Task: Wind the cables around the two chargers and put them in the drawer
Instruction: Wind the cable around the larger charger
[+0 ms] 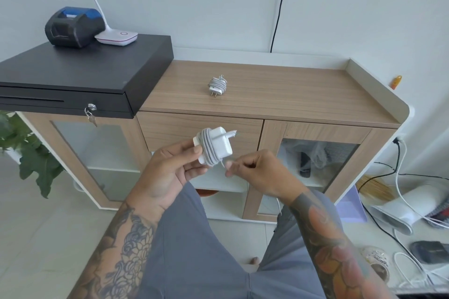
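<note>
My left hand (pixel 173 165) grips a white charger (pixel 216 144) in front of the cabinet, with several turns of its grey-white cable wound round the body. My right hand (pixel 252 172) pinches the loose end of that cable (pixel 224 165) just below the charger. A second, smaller white charger (pixel 217 85) lies on the wooden cabinet top (pixel 291 94), its cable wound round it and its prongs pointing toward me. The wooden drawer (pixel 175 128) under the top is closed, partly hidden behind the held charger.
A black cash drawer (pixel 80 75) with keys sits on the cabinet's left, carrying a small printer (pixel 73 25) and a white lamp base (pixel 116 37). A plant (pixel 29 150) stands at left. Cables and devices (pixel 401 213) lie on the floor at right.
</note>
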